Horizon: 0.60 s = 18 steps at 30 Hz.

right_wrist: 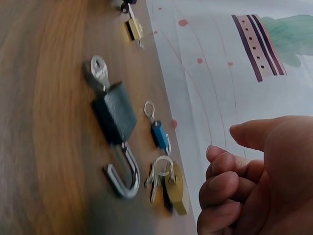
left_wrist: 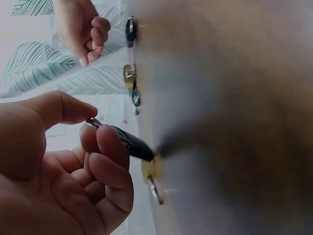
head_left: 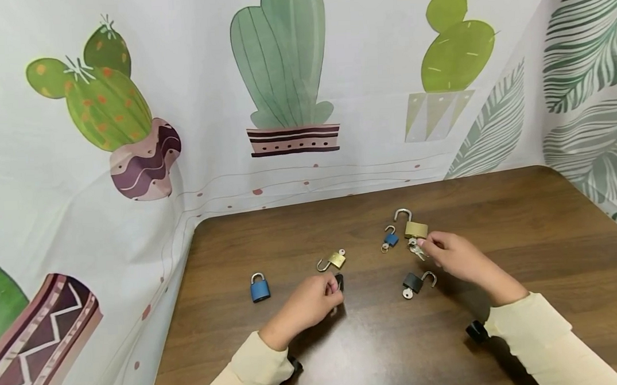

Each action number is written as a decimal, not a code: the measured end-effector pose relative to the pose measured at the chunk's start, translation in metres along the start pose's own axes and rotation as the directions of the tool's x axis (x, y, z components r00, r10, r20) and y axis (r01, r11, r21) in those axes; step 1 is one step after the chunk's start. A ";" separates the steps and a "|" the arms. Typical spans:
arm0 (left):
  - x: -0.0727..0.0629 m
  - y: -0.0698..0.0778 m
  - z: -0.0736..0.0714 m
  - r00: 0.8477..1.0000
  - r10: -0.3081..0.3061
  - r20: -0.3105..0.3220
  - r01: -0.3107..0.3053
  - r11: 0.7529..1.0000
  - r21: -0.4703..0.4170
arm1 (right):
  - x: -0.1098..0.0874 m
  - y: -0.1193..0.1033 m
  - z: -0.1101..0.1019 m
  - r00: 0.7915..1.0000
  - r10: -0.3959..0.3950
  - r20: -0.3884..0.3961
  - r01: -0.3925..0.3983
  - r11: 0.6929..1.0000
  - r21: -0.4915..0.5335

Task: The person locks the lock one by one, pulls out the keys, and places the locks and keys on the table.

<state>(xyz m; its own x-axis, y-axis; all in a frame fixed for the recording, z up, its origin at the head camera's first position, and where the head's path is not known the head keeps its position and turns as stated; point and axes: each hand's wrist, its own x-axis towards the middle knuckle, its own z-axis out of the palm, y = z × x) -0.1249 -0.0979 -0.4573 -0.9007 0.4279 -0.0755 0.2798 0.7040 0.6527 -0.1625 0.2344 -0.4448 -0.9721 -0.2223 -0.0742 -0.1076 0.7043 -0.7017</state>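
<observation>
My left hand [head_left: 313, 298] pinches a small black padlock [left_wrist: 134, 144] by its silver end between thumb and fingers, over the table. Just beyond it lies a small brass padlock [head_left: 337, 260] with its shackle swung out. My right hand [head_left: 453, 258] hovers beside the large gold padlock [head_left: 416, 229], fingers loosely curled around nothing. From that padlock hang a ring and keys [right_wrist: 155, 178], and its shackle is up. A small blue padlock [head_left: 391, 239] with a key ring lies to its left. Nearer me is a dark grey padlock [right_wrist: 115, 112], unlocked, with a key in it.
A larger blue padlock [head_left: 260, 288] stands apart at the left with its shackle closed. All of them lie on a brown wooden table [head_left: 367, 351]. Behind the table's far edge hangs a white cloth [head_left: 375, 52] printed with cacti and leaves.
</observation>
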 end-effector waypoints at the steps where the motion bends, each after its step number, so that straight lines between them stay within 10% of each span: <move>1: 0.000 0.001 -0.002 1.000 0.001 -0.012 -0.001 1.000 -0.020 | 0.001 -0.001 0.001 1.000 -0.007 0.000 0.007 1.000 0.005; 11: 0.006 0.010 -0.022 1.000 -0.021 -0.019 0.017 0.983 -0.183 | 0.008 -0.022 0.018 0.996 -0.077 0.033 0.075 0.996 0.052; 18: 0.010 0.016 -0.031 0.998 -0.049 -0.024 0.040 0.954 -0.297 | 0.011 -0.039 0.039 0.951 -0.298 0.082 0.287 0.950 0.121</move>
<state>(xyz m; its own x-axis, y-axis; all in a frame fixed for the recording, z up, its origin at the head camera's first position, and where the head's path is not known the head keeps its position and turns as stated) -0.1399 -0.0994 -0.4241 -0.9212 0.3789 -0.0890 0.1326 0.5205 0.8435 -0.1607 0.1783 -0.4457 -0.8756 -0.4764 0.0801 -0.3559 0.5241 -0.7737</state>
